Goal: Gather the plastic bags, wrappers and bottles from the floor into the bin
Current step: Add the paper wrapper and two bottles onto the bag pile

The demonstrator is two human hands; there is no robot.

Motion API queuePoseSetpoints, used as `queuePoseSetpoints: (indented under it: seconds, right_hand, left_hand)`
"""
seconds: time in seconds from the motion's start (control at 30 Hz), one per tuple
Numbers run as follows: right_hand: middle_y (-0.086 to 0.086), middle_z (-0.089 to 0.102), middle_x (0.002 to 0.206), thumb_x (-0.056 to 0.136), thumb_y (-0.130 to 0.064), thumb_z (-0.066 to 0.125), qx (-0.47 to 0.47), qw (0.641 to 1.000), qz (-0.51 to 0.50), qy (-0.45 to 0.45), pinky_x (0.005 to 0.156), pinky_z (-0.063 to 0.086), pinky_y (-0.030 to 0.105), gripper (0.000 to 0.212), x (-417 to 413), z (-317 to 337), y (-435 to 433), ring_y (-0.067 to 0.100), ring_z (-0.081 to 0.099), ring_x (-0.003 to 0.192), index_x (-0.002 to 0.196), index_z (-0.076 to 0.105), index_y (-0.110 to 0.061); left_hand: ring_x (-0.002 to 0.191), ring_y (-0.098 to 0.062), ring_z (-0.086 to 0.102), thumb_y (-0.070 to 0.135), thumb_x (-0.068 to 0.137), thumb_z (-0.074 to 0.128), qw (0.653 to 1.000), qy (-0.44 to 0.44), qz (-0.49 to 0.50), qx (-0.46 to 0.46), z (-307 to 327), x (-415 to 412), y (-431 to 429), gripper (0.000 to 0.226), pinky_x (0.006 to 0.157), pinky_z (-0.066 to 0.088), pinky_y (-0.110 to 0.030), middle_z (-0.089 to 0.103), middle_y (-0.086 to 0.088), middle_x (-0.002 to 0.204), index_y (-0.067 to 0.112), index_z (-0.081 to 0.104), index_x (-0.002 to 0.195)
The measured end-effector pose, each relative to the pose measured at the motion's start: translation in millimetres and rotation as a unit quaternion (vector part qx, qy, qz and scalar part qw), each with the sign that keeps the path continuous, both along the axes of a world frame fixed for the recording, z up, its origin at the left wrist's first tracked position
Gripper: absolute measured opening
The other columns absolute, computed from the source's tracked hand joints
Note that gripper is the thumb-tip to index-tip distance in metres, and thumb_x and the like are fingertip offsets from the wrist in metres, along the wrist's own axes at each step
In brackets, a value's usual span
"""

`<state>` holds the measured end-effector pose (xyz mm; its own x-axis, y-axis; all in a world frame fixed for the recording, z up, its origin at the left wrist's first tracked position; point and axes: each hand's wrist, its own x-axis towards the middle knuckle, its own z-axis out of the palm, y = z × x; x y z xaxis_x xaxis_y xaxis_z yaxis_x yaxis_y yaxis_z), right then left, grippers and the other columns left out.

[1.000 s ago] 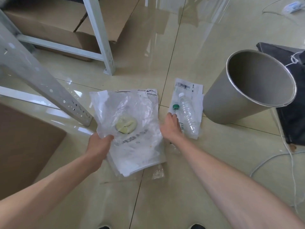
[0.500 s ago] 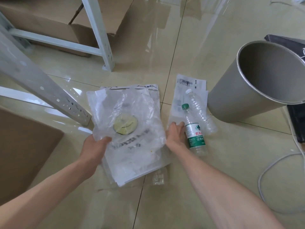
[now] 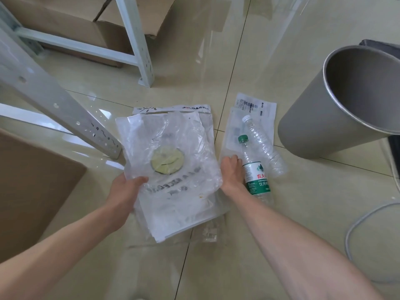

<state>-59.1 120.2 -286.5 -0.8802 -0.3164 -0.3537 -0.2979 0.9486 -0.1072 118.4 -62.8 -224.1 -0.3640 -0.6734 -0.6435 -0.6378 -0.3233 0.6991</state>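
A stack of clear plastic bags (image 3: 173, 169) with a yellow-green disc print lies on the floor tiles. My left hand (image 3: 124, 190) grips its left edge with the thumb on top. My right hand (image 3: 231, 172) is at the stack's right edge, fingers curled down against the floor; whether it holds the bags I cannot tell. Right of it lie a green-capped, green-labelled bottle (image 3: 255, 176) and a clear bottle without label (image 3: 263, 146), both on flat printed wrappers (image 3: 255, 109). The grey metal bin (image 3: 320, 128) stands at the right, mouth open.
A small clear wrapper (image 3: 210, 231) lies below the stack. White metal shelf legs (image 3: 138, 50) and cardboard boxes (image 3: 71, 22) stand behind and left; a brown box (image 3: 32, 185) is at far left. A white cable (image 3: 355, 232) loops at the right.
The green-capped bottle, partly hidden a second ago, now lies in full view beside my right hand. The view moved closer. Both hands stay at the stack's edges.
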Motion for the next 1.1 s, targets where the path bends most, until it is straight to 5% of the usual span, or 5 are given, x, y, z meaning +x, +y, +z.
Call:
queuePoseSetpoints:
  seconds: [0.53, 0.77, 0.93, 1.03, 1.1]
  right_hand:
    - [-0.002, 0.041, 0.064, 0.093, -0.016, 0.033, -0.461, 0.863, -0.204, 0.024, 0.054, 0.030, 0.036, 0.008, 8, 102, -12, 0.018, 0.039, 0.056, 0.086, 0.033, -0.013]
    - [0.025, 0.058, 0.130, 0.099, -0.017, 0.030, -0.464, 0.874, 0.087, -0.114, 0.094, 0.047, 0.043, 0.009, 66, 145, -25, 0.021, 0.057, 0.117, 0.091, 0.034, -0.016]
    - [-0.009, 0.075, 0.092, 0.080, -0.016, 0.044, -0.536, 0.754, -0.066, -0.375, 0.092, 0.041, 0.037, 0.010, 103, 137, -41, 0.002, 0.063, 0.100, 0.070, 0.046, -0.015]
    - [0.023, 0.067, 0.118, 0.087, -0.003, 0.037, -0.596, 0.644, -0.187, -0.441, 0.099, 0.045, 0.035, 0.021, 108, 132, -47, 0.025, 0.062, 0.117, 0.071, 0.049, -0.010]
    - [0.023, 0.061, 0.127, 0.090, 0.001, 0.037, -0.588, 0.638, -0.243, -0.435, 0.094, 0.049, 0.035, 0.019, 106, 126, -48, 0.032, 0.060, 0.118, 0.084, 0.051, -0.011]
  left_hand:
    - [0.035, -0.018, 0.049, 0.018, 0.085, 0.066, 0.997, -0.052, 0.028, 0.048, 40, -24, 7, 0.026, 0.024, 0.027, -0.010, 0.049, -0.005, 0.065, 0.007, 0.057, 0.106]
    - [0.031, -0.020, 0.051, 0.019, 0.087, 0.062, 0.995, -0.031, 0.042, 0.080, 61, -25, 9, 0.017, 0.024, 0.029, -0.009, 0.049, -0.006, 0.063, 0.007, 0.057, 0.097]
    - [0.034, -0.018, 0.056, 0.015, 0.084, 0.057, 0.994, -0.006, 0.008, 0.111, 66, -25, 10, 0.019, 0.030, 0.034, -0.012, 0.061, -0.007, 0.055, 0.011, 0.061, 0.066]
    - [0.054, -0.024, 0.060, 0.021, 0.083, 0.057, 0.992, -0.010, -0.001, 0.124, 65, -26, 9, 0.017, 0.045, 0.042, -0.021, 0.068, -0.007, 0.064, 0.011, 0.066, 0.072]
    - [0.058, -0.025, 0.068, 0.031, 0.085, 0.061, 0.989, 0.009, -0.001, 0.151, 63, -26, 7, 0.023, 0.053, 0.052, -0.025, 0.074, -0.007, 0.066, 0.009, 0.068, 0.088]
